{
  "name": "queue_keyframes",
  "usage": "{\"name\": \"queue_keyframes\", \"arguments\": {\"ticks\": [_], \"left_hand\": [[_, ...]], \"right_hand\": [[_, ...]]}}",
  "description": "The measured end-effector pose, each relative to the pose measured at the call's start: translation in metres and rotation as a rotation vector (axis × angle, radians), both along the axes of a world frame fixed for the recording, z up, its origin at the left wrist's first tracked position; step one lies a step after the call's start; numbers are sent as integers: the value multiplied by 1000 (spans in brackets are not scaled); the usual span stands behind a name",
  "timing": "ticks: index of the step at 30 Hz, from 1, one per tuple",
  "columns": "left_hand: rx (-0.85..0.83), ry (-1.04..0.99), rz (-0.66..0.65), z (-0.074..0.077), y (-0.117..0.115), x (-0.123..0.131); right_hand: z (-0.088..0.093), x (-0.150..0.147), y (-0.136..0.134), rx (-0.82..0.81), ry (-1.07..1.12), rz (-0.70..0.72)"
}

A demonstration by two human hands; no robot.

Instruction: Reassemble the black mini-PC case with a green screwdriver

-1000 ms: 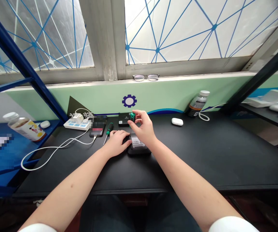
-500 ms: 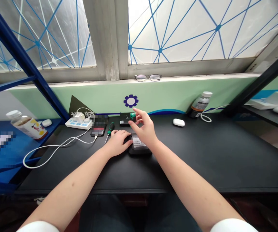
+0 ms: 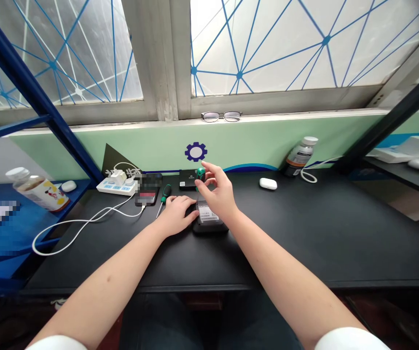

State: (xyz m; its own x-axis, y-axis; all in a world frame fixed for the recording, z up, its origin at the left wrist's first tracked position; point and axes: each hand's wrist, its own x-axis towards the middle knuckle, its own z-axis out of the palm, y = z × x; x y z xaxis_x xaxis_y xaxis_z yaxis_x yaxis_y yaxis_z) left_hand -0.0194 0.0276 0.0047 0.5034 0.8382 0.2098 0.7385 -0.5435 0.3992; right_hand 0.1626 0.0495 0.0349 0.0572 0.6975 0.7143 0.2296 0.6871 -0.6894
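Observation:
Between my thumb and fingers, my right hand (image 3: 217, 192) pinches a screwdriver (image 3: 200, 173) with a green and black handle. It stands upright over the far part of a black boxy device (image 3: 209, 226), which has a white printed label (image 3: 206, 212) on its top. My right hand hides part of the device and the screwdriver's tip. On the left, my left hand (image 3: 176, 214) lies with fingers stretched out, its fingertips and thumb against the device's left edge. Just beyond that hand, a second green and black screwdriver (image 3: 165, 193) lies on the black table (image 3: 286, 243).
Behind the device lies a flat black box (image 3: 186, 181). A phone (image 3: 147, 190) and a white power strip (image 3: 116, 185) with a looped white cable (image 3: 85, 221) are at left. A white earbud case (image 3: 268, 183) and a leaning bottle (image 3: 300, 156) stand at right. Blue shelving (image 3: 42, 82) borders the left.
The camera view has shifted very slightly. Both hands, the screwdriver and the device keep nearly the same places; the screwdriver's handle looks slightly turned or tilted.

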Motion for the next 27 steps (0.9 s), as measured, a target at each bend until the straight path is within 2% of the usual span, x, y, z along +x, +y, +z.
{"name": "queue_keyframes", "arguments": {"ticks": [6, 13, 18, 23, 25, 27], "left_hand": [[17, -21, 18, -3, 1, 0], [62, -32, 113, -4, 6, 1], [88, 40, 215, -10, 14, -7], [109, 109, 248, -14, 16, -8], [123, 102, 250, -12, 13, -7], [126, 70, 192, -8, 9, -6]], "right_hand": [[3, -1, -3, 14, 43, -8], [7, -1, -7, 43, 100, 16], [13, 18, -4, 64, 80, -64], [13, 46, -4, 19, 32, -90], [11, 54, -4, -3, 33, -104], [9, 59, -5, -24, 35, -119]]}}
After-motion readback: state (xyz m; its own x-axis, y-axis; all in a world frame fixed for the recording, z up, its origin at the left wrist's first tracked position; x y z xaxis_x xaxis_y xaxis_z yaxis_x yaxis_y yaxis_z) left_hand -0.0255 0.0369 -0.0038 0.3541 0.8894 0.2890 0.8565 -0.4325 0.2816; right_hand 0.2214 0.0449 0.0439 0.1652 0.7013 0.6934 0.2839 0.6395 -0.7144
